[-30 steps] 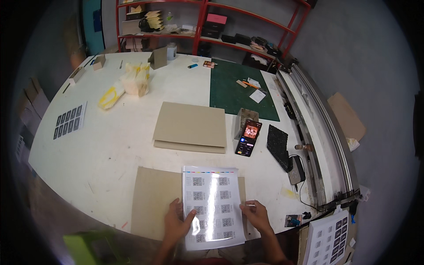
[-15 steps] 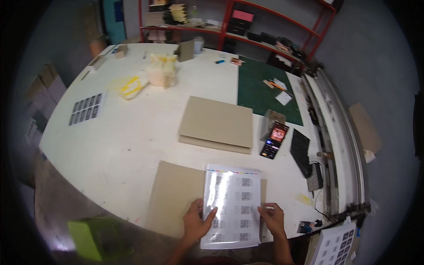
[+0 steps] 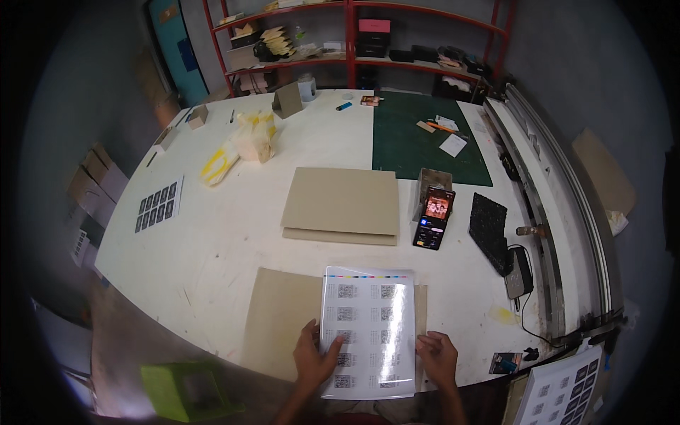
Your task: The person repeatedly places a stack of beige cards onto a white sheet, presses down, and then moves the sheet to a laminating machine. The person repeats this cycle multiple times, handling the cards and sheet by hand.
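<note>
A glossy stack of printed sheets [image 3: 363, 312] with square codes and a coloured strip along its top lies at the table's near edge. My left hand [image 3: 316, 360] grips its left edge, thumb on top and fingers at the side. At the right edge my right hand [image 3: 438, 358] is curled, its thumb and fingertips closed against the sheets' side. Beneath the stack lies a grey-beige cardboard sheet [image 3: 280, 312], showing on both sides of it. Beyond it is a folded piece of beige cardboard [image 3: 341, 202].
A lit phone [image 3: 434, 219] leans on a block right of the folded cardboard. Farther off lie a green cutting mat [image 3: 418, 152] and a yellow-white plastic bag [image 3: 255, 138]. A long metal rail [image 3: 549, 205] borders the right side. A green stool [image 3: 185, 389] stands lower left.
My view has tilted up and turned slightly, so more of the shelves shows. Both hands stay at the sheets' edges, and glare has shifted from the left to the right of the top sheet.
</note>
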`<state>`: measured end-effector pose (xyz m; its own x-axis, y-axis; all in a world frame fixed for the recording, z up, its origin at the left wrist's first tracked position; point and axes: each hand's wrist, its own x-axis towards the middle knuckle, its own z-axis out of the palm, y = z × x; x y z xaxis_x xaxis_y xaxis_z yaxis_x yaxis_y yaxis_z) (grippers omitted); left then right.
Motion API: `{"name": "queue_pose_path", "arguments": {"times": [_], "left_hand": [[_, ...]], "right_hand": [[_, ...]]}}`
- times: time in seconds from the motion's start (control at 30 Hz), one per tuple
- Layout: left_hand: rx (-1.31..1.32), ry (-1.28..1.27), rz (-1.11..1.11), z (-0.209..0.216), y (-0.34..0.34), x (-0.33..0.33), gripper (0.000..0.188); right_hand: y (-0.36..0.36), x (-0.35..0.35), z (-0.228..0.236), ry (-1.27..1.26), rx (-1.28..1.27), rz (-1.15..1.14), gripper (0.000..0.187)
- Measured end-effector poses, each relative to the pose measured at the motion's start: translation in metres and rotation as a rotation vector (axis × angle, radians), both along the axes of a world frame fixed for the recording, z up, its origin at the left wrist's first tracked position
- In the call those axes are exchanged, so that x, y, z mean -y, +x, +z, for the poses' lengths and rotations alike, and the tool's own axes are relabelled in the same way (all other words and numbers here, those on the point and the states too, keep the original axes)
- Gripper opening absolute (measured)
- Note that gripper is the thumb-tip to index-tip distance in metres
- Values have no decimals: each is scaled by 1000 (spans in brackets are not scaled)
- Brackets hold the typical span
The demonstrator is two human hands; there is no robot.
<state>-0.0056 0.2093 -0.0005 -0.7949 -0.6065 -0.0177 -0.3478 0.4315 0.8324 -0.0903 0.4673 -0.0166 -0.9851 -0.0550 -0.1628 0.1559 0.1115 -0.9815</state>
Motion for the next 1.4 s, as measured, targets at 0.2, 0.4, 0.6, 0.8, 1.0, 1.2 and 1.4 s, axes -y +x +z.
{"name": "queue_pose_path", "arguments": {"times": [0.2,0.4,0.6,0.8,1.0,1.2,1.4], "left_hand": [[62,-255,-127,-1,-2,-4,73],[252,-583,-293,-3,-5,-31,82],[213,-676,-304,-8,-3,-30,84],[310,-571,-341,-5,-4,-29,88],[265,-630,-384,-13,-3,-25,90],[170,-145,-416,8,4,13,90],[57,-322,-263,-10,-28,77,77]], "right_hand": [[10,-19,-12,157,-237,-128,28],[12,-33,-34,188,-409,-266,28],[7,-36,-26,168,-416,-209,27],[8,-36,-26,191,-459,-213,26],[41,-56,-3,108,-287,-303,22],[100,-182,95,874,-285,-708,35],[40,-233,138,867,-500,-733,38]]}}
